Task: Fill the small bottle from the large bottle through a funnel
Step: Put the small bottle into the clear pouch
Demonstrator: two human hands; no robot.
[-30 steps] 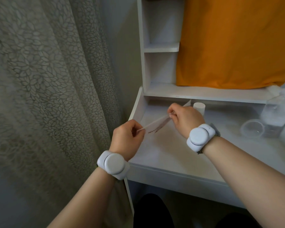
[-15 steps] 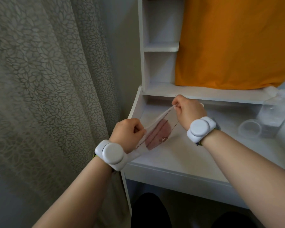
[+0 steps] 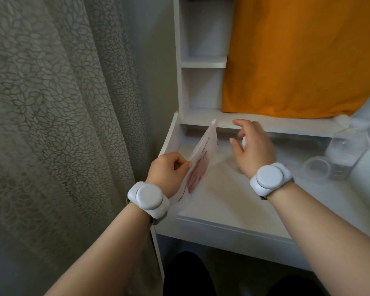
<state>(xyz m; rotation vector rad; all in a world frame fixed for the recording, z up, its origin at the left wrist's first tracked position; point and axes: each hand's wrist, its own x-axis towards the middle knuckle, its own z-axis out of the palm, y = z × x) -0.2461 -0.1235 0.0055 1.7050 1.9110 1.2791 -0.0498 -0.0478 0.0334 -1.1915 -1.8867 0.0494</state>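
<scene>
Pinching the packet (image 3: 203, 154) edge, left hand (image 3: 167, 171) holds it upright; right hand (image 3: 252, 150), grip wide, hovers beside.

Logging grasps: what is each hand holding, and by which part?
The left hand pinches the plastic bag by its left edge, about midway along. The right hand holds nothing; its fingers are spread beside the bag.

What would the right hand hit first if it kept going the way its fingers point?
Probably the clear pouch pinched by the left hand, just beyond the right hand; otherwise the shelf ledge behind it. Depth is unclear.
</scene>
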